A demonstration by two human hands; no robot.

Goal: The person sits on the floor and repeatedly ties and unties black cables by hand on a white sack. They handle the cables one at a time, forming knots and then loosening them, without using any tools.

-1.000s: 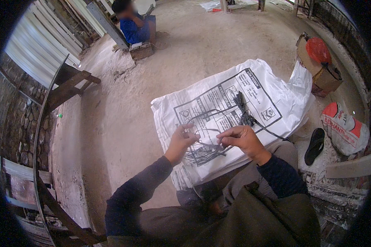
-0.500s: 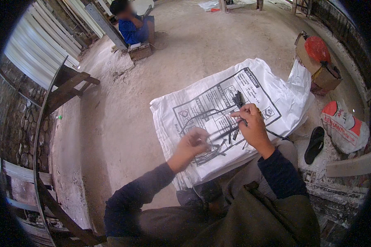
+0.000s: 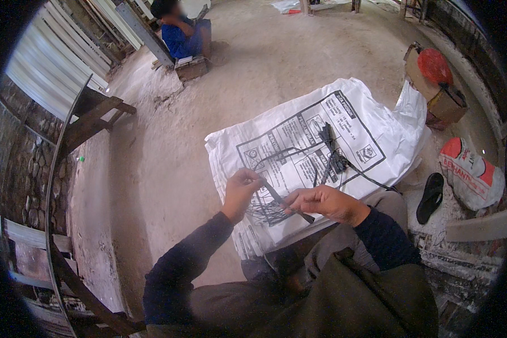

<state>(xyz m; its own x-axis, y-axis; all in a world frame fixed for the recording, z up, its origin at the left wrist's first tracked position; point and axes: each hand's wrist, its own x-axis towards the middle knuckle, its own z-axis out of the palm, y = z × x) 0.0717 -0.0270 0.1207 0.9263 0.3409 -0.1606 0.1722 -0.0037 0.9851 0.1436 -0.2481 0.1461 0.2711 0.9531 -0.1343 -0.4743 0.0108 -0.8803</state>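
A flat black strip [image 3: 274, 194] slants between my hands above a white printed sack [image 3: 298, 121]. My left hand [image 3: 242, 194] pinches its upper end between thumb and fingers. Farther down the strip, my right hand [image 3: 329, 204] closes on it with the fingertips, and its lower end sticks out below them. What the strip is made of cannot be told. Under and beside my hands, a heap of thin dark strands [image 3: 262, 213] lies on the sack. Beyond my right hand rests a bunch of black strips [image 3: 338, 163], with a long black strand [image 3: 369, 179] trailing toward my knee.
To the right are a black sandal [image 3: 430, 198], a red and white bag [image 3: 472, 173] and a cardboard box [image 3: 448, 107] with a red round thing [image 3: 434, 66]. A wooden stand [image 3: 93, 121] is at left. Another person [image 3: 183, 39] sits at the far left.
My right hand has come nearer and down from the bunch of strips, which now shows uncovered. My left hand has shifted slightly left. The black strip now slants down to the right between them.
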